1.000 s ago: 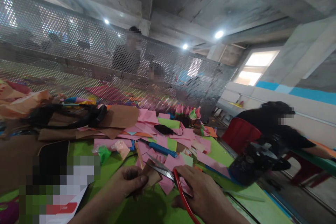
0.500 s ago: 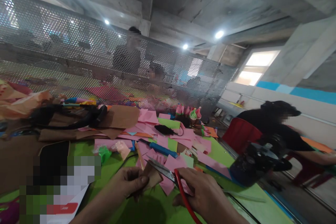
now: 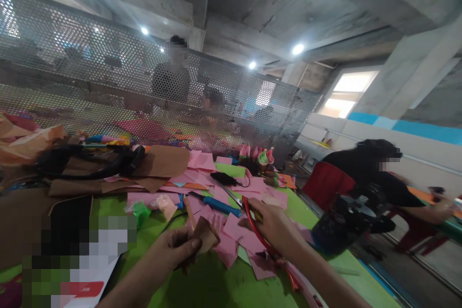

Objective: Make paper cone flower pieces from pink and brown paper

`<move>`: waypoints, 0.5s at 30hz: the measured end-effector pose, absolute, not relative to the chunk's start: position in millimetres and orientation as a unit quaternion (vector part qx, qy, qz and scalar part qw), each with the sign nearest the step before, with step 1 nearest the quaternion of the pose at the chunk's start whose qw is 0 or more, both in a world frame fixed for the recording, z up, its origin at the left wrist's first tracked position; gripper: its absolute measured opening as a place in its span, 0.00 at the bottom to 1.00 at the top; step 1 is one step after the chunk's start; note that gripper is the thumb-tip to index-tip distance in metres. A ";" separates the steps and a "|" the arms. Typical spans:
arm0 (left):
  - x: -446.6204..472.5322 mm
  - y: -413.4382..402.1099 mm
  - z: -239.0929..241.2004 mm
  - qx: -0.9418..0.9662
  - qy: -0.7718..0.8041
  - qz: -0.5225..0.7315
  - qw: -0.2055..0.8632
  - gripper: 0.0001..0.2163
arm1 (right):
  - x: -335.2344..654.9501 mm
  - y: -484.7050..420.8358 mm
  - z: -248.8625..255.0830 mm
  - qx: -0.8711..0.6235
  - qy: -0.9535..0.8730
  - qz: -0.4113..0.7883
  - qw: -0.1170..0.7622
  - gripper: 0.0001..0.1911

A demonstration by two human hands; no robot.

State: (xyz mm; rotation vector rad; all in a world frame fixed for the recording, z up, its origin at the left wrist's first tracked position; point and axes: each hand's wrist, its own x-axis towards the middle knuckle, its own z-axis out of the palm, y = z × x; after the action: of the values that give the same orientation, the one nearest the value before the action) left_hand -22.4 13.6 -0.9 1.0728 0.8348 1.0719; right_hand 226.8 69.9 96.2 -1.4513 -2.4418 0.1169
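Observation:
In the head view, my left hand [image 3: 182, 246] pinches a small folded piece of brown paper [image 3: 207, 235] between thumb and fingers, low over the green tabletop [image 3: 202, 288]. My right hand [image 3: 270, 224] is closed on the red-handled scissors [image 3: 249, 211], whose blades point away to the upper left, apart from the brown paper. Pink paper pieces [image 3: 231, 250] lie scattered beneath and between both hands. Just beyond the blades are a blue utility knife [image 3: 222, 205] and a black fuzzy item [image 3: 224, 179].
Brown sheets [image 3: 164, 161] and a black-handled object [image 3: 90, 163] lie at the back left. Small pink and green cone shapes [image 3: 263, 156] stand before a perforated metal screen [image 3: 126, 86]. A dark container [image 3: 339, 219] is at right; beyond it a person [image 3: 368, 173] sits.
My right hand has lifted the scissors up and away from the brown paper, towards the back. My left hand still holds the paper, now turned more upright. The view has shifted slightly.

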 end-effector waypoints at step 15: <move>-17.3 13.8 -15.2 0.428 0.392 0.513 0.633 0.24 | 201.4 153.1 83.9 -0.518 -0.844 -0.007 0.137 0.20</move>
State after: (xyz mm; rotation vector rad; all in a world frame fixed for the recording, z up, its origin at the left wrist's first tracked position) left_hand -17.3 13.8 -15.2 0.9794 0.8959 1.1728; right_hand 201.4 153.1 83.9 -1.4982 -2.4437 -0.0191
